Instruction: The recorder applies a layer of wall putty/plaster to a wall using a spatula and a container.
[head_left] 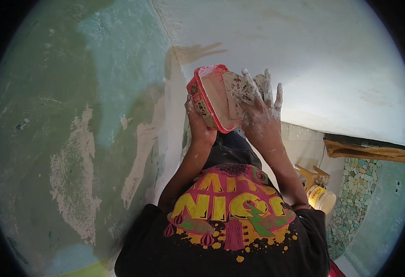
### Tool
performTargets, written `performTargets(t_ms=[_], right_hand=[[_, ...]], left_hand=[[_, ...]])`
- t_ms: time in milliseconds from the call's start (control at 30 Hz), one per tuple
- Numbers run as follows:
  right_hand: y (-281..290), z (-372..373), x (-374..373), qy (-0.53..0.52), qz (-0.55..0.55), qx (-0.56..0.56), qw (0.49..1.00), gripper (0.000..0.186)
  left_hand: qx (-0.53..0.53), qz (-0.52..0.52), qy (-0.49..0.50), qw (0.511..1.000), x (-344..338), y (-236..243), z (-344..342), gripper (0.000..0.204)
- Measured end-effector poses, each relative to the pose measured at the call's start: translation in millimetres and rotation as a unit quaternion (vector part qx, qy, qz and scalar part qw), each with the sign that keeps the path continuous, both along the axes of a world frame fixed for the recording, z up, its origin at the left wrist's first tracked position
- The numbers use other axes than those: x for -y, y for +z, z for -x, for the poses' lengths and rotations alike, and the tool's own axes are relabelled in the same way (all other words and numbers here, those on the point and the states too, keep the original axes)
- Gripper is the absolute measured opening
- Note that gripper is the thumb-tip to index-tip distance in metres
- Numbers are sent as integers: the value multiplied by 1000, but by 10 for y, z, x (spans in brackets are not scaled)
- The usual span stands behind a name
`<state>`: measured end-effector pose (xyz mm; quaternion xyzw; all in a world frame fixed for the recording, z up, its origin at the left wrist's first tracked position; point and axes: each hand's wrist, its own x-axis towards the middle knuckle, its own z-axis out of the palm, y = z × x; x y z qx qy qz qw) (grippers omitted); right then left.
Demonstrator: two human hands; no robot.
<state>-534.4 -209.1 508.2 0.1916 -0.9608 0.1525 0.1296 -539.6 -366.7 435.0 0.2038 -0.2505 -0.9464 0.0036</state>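
Observation:
My left hand [201, 123] grips a red rectangular plastic tub [204, 108] by its side, fingers wrapped underneath. Pale, wet-looking filler paste [217, 94] lies inside the tilted tub. A flat, thin scraper blade [237, 87], crusted with dried paste and brown specks, dips into the tub's right side. It is held by my right hand [262, 117], whose fingers stretch out over its back, whitened with paste. My right thumb is hidden behind the blade, and no handle shows.
A green wall [73, 69] with pale filler patches [78, 180] rises on the left. It meets a white wall [295, 55] at a cracked corner. Lower right are a wooden stool [311, 175], a yellow-labelled bucket [321, 199] and a pebble-patterned floor strip [354, 198].

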Motion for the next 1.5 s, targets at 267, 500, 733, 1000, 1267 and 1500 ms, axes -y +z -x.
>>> performTargets(t_ms=[267, 500, 733, 1000, 1267, 1500], right_hand=[[8, -34, -83, 30, 7, 23, 999, 30], [73, -93, -239, 28, 76, 127, 989, 42], [-164, -21, -190, -28, 355, 41, 934, 36], [-283, 54, -234, -63, 390, -18, 919, 40], [-405, 94, -316, -105, 533, 186, 819, 45], [204, 297, -305, 65, 399, 114, 907, 40]], left_hand=[[13, 17, 9, 1000, -96, 70, 27, 52], [12, -60, -4, 998, -60, -26, 52, 51], [29, -50, 11, 998, -64, -6, 84, 52], [24, -62, 8, 998, -38, -94, 166, 54], [-16, -72, 8, 997, -47, -266, 85, 50], [-4, -59, 17, 998, 4, -102, 226, 44]])
